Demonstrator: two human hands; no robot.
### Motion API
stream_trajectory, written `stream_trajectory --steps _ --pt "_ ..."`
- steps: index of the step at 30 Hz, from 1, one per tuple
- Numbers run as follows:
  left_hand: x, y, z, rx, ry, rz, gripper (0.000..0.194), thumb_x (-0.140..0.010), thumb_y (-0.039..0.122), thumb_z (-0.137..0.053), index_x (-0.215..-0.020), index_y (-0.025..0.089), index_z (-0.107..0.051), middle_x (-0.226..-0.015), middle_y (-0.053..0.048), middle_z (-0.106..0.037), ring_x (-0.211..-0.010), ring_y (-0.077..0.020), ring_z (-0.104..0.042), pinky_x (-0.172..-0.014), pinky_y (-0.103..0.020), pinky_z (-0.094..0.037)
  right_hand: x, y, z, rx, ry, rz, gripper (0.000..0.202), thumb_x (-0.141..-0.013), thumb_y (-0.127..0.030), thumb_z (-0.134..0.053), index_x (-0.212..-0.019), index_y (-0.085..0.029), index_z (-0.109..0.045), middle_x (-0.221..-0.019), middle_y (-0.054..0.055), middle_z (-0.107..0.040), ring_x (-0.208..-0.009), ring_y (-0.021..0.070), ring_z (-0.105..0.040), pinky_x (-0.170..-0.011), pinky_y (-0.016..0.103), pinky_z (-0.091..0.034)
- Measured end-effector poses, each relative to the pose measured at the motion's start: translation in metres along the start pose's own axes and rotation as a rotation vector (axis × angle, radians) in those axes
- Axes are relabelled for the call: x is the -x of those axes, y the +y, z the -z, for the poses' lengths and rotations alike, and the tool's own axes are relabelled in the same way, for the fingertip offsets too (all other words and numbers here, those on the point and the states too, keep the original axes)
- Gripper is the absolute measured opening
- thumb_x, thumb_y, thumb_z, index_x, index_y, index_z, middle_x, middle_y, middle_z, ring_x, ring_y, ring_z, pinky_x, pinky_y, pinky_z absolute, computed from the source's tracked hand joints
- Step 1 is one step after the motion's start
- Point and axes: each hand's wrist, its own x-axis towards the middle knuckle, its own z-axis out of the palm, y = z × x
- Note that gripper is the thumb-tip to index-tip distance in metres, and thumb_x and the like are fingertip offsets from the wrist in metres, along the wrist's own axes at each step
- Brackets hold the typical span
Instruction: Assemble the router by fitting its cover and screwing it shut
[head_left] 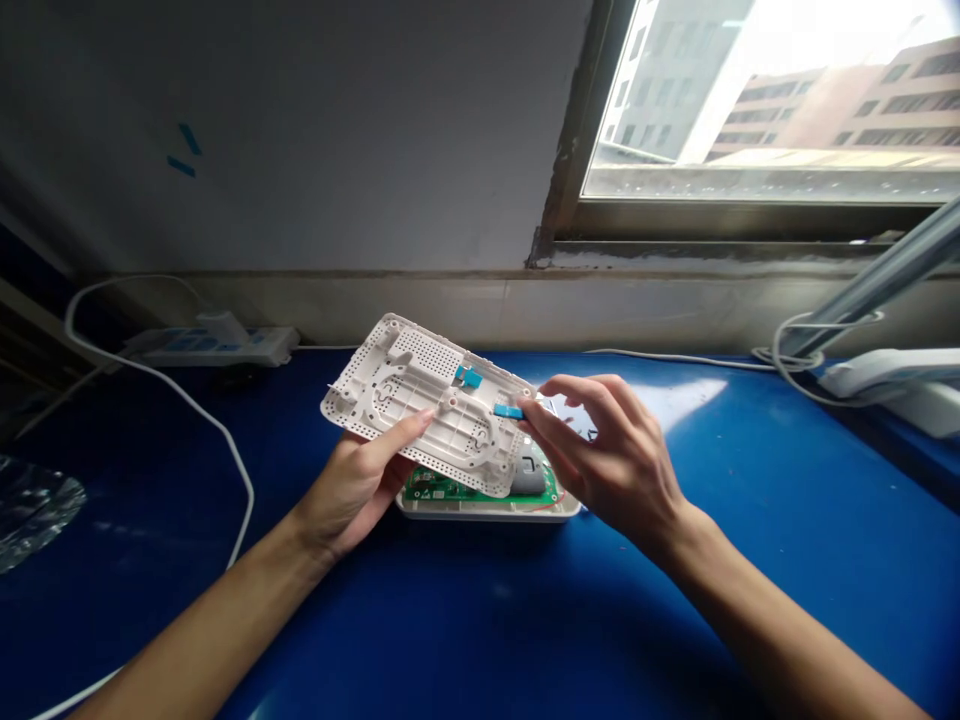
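My left hand grips a white perforated plastic cover by its near left edge, thumb on top. The cover is tilted, with its ribbed inner side facing me. A piece of blue tape sticks to its middle. Between the fingertips of my right hand is another strip of blue tape, at the cover's right end; whether it touches the cover I cannot tell. Beneath the cover lies a white device housing with a green circuit board, partly hidden by the cover.
A white power strip with a plug stands by the wall, and its white cable curves down the left side. Clear plastic wrap lies far left. A metal lamp arm rises at right. All sit around the blue tabletop.
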Motion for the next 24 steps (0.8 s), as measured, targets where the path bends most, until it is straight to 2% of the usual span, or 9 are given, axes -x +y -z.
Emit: stream_trajectory --steps 5,8,12,15,20,24 --pt "0.001 -0.002 0.001 -0.038 -0.046 -0.016 0.058 -0.089 0.019 -0.081 -0.145 0.025 -0.065 -0.136 -0.006 -0.074 -0.123 -0.0305 -0.072 -0.101 -0.036 -0.064 -0.007 -0.003 -0.004 0.079 -0.016 0.034 0.016 -0.095 -0.016 -0.07 -0.111 -0.021 -0.07 -0.118 0.013 -0.073 -0.1 0.0283 -0.061 -0.083 0.045 -0.055" --pt "0.001 -0.003 -0.001 -0.069 -0.081 -0.046 0.057 -0.088 0.021 -0.082 -0.143 0.026 -0.066 -0.133 -0.005 -0.076 -0.123 -0.0316 -0.072 -0.101 -0.037 -0.064 -0.007 -0.001 -0.005 0.081 -0.084 0.06 0.011 -0.096 -0.015 -0.068 -0.105 -0.017 -0.071 -0.123 0.016 -0.072 -0.105 0.0306 -0.06 -0.084 0.046 -0.054" --pt "0.002 -0.004 -0.003 -0.114 -0.081 -0.118 0.057 -0.085 0.019 -0.083 -0.139 0.028 -0.068 -0.129 -0.004 -0.078 -0.124 -0.0328 -0.071 -0.101 -0.037 -0.063 -0.007 0.002 -0.006 0.032 -0.192 0.096 0.009 -0.096 -0.013 -0.064 -0.097 -0.016 -0.072 -0.124 0.016 -0.071 -0.101 0.0301 -0.06 -0.081 0.047 -0.054" --pt "0.002 -0.003 -0.003 -0.123 -0.09 -0.125 0.056 -0.085 0.018 -0.083 -0.138 0.029 -0.069 -0.129 -0.004 -0.078 -0.127 -0.0337 -0.07 -0.1 -0.037 -0.063 -0.006 0.001 -0.008 -0.04 -0.198 0.031 0.01 -0.097 -0.015 -0.064 -0.097 -0.018 -0.073 -0.122 0.015 -0.07 -0.098 0.0283 -0.059 -0.08 0.045 -0.055" --pt "0.001 -0.003 -0.001 -0.094 -0.112 -0.09 0.056 -0.086 0.018 -0.082 -0.139 0.028 -0.068 -0.128 -0.006 -0.078 -0.126 -0.035 -0.07 -0.1 -0.039 -0.063 -0.002 0.001 -0.013 -0.208 -0.126 -0.123 0.013 -0.099 -0.015 -0.065 -0.107 -0.018 -0.075 -0.112 0.014 -0.068 -0.09 0.0226 -0.058 -0.071 0.037 -0.056" --pt "0.002 -0.004 0.0 -0.08 -0.147 -0.064 0.057 -0.087 0.017 -0.08 -0.142 0.028 -0.067 -0.127 -0.007 -0.078 -0.124 -0.0347 -0.071 -0.1 -0.041 -0.064 0.0 -0.001 -0.015 -0.267 -0.107 -0.167 0.011 -0.099 -0.014 -0.065 -0.104 -0.018 -0.074 -0.106 0.011 -0.068 -0.083 0.0198 -0.056 -0.068 0.036 -0.055"
